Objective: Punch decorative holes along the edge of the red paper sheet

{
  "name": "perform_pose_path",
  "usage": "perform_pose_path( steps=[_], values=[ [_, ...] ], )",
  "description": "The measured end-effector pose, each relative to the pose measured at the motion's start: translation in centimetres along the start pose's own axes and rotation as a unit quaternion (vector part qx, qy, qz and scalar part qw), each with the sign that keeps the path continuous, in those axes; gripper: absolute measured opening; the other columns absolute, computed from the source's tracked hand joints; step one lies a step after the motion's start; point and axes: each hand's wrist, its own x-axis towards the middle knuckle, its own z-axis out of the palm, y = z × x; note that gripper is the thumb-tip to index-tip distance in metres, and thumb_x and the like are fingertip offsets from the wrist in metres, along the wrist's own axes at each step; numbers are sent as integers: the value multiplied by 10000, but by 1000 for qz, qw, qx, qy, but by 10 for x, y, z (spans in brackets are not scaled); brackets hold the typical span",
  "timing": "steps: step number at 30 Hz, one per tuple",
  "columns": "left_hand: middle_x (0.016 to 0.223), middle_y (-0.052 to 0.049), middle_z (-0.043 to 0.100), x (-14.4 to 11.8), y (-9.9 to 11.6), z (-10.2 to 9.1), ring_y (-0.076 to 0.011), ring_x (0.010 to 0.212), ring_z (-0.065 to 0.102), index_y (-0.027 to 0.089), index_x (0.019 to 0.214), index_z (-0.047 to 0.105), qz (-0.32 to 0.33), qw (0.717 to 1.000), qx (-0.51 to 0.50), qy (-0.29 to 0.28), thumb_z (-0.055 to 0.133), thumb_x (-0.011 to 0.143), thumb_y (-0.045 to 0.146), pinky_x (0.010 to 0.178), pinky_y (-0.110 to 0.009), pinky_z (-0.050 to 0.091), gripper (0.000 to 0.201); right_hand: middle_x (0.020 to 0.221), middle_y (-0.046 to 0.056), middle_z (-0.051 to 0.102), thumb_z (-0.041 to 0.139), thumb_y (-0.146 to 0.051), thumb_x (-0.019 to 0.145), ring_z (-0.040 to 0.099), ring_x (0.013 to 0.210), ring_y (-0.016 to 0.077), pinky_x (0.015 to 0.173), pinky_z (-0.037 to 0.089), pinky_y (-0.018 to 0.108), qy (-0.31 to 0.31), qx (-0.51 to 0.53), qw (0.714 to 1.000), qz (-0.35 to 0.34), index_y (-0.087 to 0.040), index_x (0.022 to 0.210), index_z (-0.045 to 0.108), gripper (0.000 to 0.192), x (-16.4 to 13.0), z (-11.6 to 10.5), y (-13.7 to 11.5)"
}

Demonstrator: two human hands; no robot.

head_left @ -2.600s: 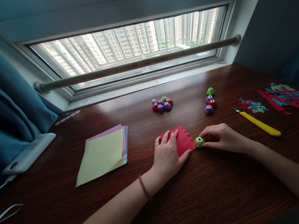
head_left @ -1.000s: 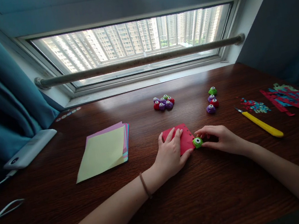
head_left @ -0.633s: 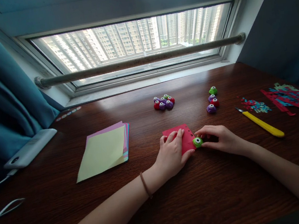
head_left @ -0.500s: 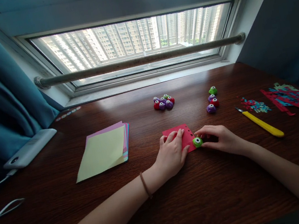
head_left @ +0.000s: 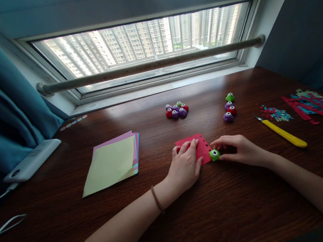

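Note:
A red sheet of paper [head_left: 203,147] lies on the wooden table, with a row of small punched holes along its right edge. My left hand [head_left: 184,166] rests flat over the sheet's left part, fingers stretched out and pressing it down. At the right edge of the sheet, my right hand [head_left: 239,149] pinches a small green craft punch [head_left: 215,154] with a star shape on its white top. The punch sits at the paper's edge; whether the paper is inside its slot is hidden.
A stack of coloured paper [head_left: 111,161] lies to the left. Several craft punches [head_left: 176,111] cluster behind, with more punches [head_left: 228,109] to their right. A yellow craft knife [head_left: 284,133], paper bits [head_left: 275,113] and paper strips [head_left: 318,104] lie at the right. A white power bank [head_left: 32,159] is far left.
The green punch has shifted slightly right and down along the paper's edge with my right hand. My left hand has stayed on the sheet.

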Motion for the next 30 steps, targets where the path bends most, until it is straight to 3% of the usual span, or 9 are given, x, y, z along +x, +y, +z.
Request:
perform_pose_path(
  steps=[17, 20, 25, 30],
  values=[
    [1381, -108, 387, -1, -1, 1, -260, 1242, 329, 123, 1369, 232, 18, 1000, -12, 12, 408, 909, 265, 985, -464, 210, 513, 954, 16, 603, 649, -328, 765, 559, 824, 137, 749, 463, 272, 6, 0, 1000, -6, -226, 1130, 550, 392, 1, -1, -3],
    [1402, -94, 359, -3, 0, -4, -236, 1281, 284, 146, 1386, 203, 56, 998, -18, 19, 359, 928, 273, 1027, -448, 148, 500, 954, 21, 597, 603, -325, 805, 556, 827, 135, 760, 463, 279, 27, 18, 999, 4, -221, 1137, 536, 355, 0, 0, -3],
    [1378, -61, 400, -8, 2, -13, -188, 1346, 156, 139, 1409, 96, 183, 981, -56, -16, 328, 944, 288, 1073, -451, -46, 541, 1012, 34, 587, 527, -300, 854, 568, 877, 142, 775, 480, 285, 79, 63, 995, 18, -223, 1147, 510, 303, 0, 4, 0],
    [1394, -61, 374, -6, 4, -18, -167, 1353, 136, 152, 1402, 156, 198, 977, -57, -49, 319, 950, 297, 1036, -450, -196, 502, 1022, 34, 610, 472, -287, 879, 576, 907, 148, 808, 469, 287, 155, 67, 985, 38, -212, 1103, 542, 247, 2, 11, 1]
  ],
)
